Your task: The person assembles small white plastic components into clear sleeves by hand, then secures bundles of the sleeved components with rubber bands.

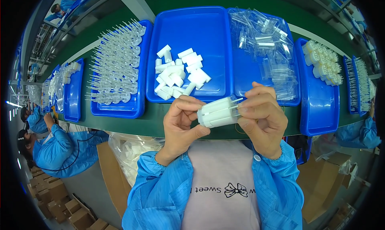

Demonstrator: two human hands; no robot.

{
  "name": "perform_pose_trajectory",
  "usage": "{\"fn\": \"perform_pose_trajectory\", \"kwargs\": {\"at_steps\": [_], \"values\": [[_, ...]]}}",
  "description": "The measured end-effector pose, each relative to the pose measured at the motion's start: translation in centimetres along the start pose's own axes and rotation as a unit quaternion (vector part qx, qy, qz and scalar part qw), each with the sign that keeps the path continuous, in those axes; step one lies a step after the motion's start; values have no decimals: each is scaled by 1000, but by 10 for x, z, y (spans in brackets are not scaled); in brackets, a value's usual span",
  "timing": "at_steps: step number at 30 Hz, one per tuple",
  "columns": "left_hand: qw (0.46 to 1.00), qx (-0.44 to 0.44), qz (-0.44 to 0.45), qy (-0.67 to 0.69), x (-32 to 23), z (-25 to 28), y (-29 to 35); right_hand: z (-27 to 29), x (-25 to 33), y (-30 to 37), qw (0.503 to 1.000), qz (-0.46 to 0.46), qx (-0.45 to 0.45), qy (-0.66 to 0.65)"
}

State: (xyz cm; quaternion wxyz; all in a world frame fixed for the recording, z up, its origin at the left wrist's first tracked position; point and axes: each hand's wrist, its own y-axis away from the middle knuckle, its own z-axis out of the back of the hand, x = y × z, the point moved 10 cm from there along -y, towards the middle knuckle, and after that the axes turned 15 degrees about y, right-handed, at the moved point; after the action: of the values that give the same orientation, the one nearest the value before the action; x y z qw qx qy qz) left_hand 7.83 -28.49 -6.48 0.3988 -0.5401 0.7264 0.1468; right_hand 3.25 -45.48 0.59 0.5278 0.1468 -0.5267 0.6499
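In front of my chest, my left hand (181,119) is closed round the left end of a white plastic assembly (218,113). This piece lies almost level, with lengthwise white ribs, a clear end on the left and thin pins sticking out on the right. At its pin end, my right hand (264,117) is closed, thumb and fingers pinching the edge and pins. Fingertips partly hide that end. Just beyond my hands, small white blocks (172,75) lie in a loose heap in a blue tray (192,25).
To the right, another blue tray (248,79) holds clear plastic pieces (264,37). On the left, a tray is crowded with pieces on thin stems (116,65). White round parts (323,61) sit on stacked trays (321,109). A plastic bag (134,154) lies below the bench; a co-worker (60,149) sits left.
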Motion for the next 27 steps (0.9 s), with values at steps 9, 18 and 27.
{"fn": "perform_pose_trajectory", "kwargs": {"at_steps": [9,18,27], "values": [[1000,10,5,15,2,-2,2,1,10,2,999,20,-10,44],[996,-10,37,77,9,-10,0,-15,40,9,966,95,-25,238],[925,-69,292,234,60,-16,14,-33,29,3,939,117,9,323]]}}
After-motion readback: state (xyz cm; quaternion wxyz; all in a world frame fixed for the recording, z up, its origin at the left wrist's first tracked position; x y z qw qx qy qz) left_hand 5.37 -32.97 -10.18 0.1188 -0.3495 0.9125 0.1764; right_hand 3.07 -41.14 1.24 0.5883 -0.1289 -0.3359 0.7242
